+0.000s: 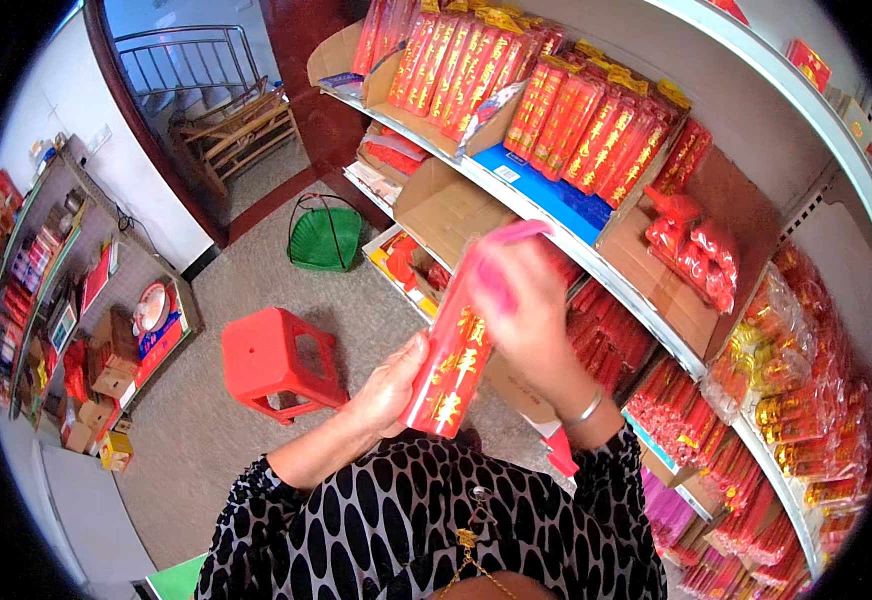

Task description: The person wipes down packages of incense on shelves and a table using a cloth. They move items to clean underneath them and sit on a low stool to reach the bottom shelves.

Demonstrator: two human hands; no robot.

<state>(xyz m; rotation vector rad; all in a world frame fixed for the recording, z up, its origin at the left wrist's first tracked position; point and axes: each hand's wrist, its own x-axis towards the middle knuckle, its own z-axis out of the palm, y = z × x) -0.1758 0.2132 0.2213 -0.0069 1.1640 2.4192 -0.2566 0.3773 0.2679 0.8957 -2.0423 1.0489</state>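
Observation:
My left hand grips the lower left side of a red, shiny plastic-wrapped packet that bears gold writing. The packet is held tilted in front of my chest, its top end leaning away to the right. Against its upper part is my right hand, blurred, with a bright pink cloth bunched in its fingers. The hand and cloth hide part of the packet's upper right side. Similar red packets stand in rows in open cardboard boxes on the shelf ahead.
A metal shelf edge curves past my right. Lower shelves hold bundles of red sticks and bagged red-and-gold goods. On the floor to the left are a red plastic stool and a green dustpan-shaped basket. Another stocked shelf lines the left wall.

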